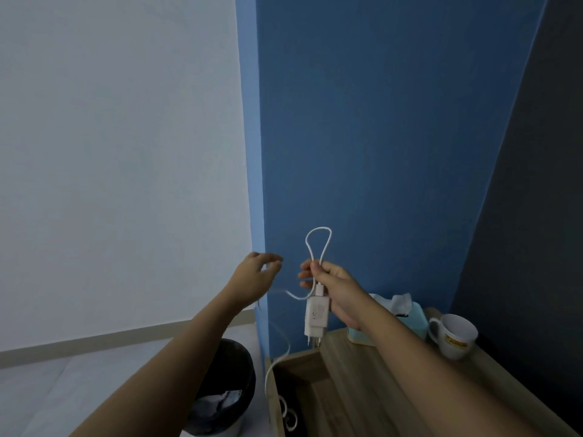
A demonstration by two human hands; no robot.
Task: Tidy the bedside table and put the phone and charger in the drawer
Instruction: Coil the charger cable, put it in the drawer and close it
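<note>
My right hand (331, 287) is raised in front of the blue wall and grips a white charger (316, 316), whose plug block hangs below the fingers. A loop of its white cable (319, 242) stands up above the fist. My left hand (257, 275) is level with it, a little to the left, fingers pinched on the cable, which trails down in a curve toward the open wooden drawer (303, 383) below. The phone is not in view.
The wooden bedside table (362, 373) carries a light blue tissue box (407, 320) and a white mug (454, 337) at the back right. A black waste bin (227, 392) stands on the floor to the left of the drawer.
</note>
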